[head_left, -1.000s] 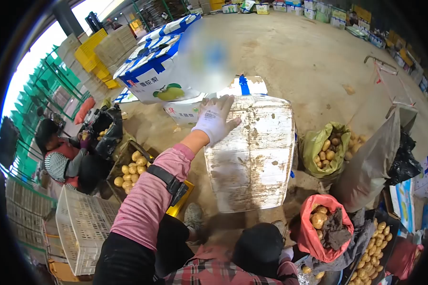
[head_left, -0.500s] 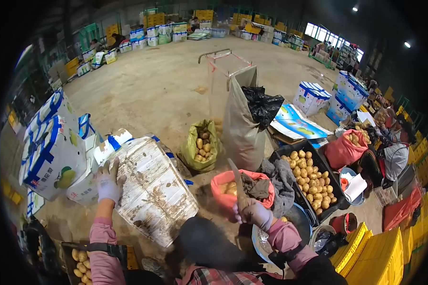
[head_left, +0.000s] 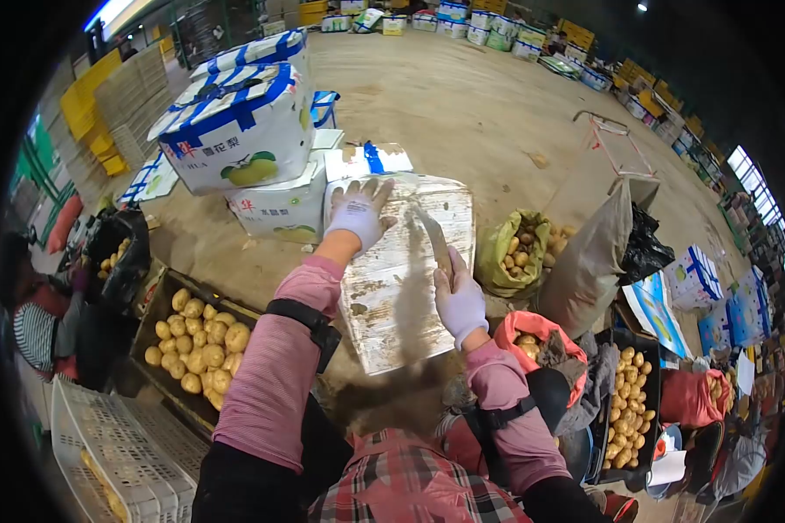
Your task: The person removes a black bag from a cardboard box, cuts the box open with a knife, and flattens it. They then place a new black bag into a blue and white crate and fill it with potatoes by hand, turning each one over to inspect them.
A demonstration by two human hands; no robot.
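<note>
My gloved left hand (head_left: 355, 213) lies open, fingers spread, on the top edge of a muddy white box (head_left: 401, 279) tilted on the floor before me; my right hand (head_left: 459, 301) grips a knife (head_left: 436, 240), blade raised against the box face

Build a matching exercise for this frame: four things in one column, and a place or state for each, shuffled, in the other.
Things:
1. left hand
2. knife
3. green bag
4. black crate

Places or states:
a. gripped in the right hand, blade over the muddy box
b. right of the muddy box, open, holding potatoes
c. flat on the muddy box's top edge, fingers spread
d. at the left, full of potatoes

Pairs: 1-c, 2-a, 3-b, 4-d
</note>
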